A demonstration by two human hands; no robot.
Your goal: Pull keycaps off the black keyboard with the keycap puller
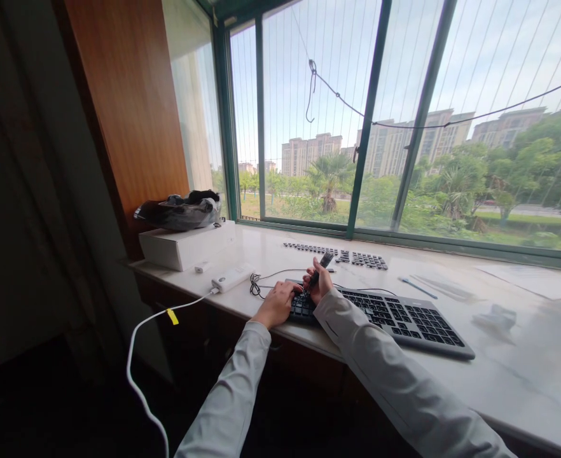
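Observation:
A grey keyboard [404, 318] with black keys lies on the pale window ledge [523, 369]. My left hand [277, 304] rests on the keyboard's left end, fingers curled against the keys. My right hand [319, 284] sits just behind it, gripping a slim dark tool [320, 267] whose tip points down at the left-end keys. Rows of loose black keycaps [342, 254] are laid out on the ledge behind the keyboard.
A white power bank [231, 278] with a white cable [142, 343] lies left of the keyboard, beside a thin black wire [256, 284]. A white box [185, 245] with a dark bag [180, 211] on top stands far left. A blue pen [416, 287] and crumpled wrap [493, 315] lie to the right.

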